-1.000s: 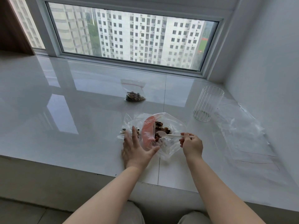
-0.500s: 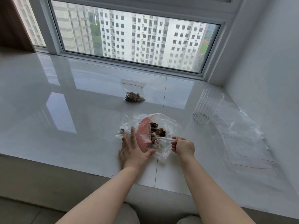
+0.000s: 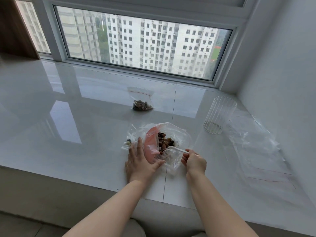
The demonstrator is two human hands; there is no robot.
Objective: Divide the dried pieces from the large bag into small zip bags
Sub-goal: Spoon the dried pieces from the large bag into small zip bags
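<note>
One small bag (image 3: 142,101) sits filled near the window. Left hand (image 3: 140,161), fingers spread, pins the big bag (image 3: 179,135); right hand (image 3: 195,160) pinches a spoon (image 3: 174,148) in the pieces (image 3: 164,141). Scooping underway; next needs an empty bag.

No legible text, label, brand, number or sign was found on any item in view.
</note>
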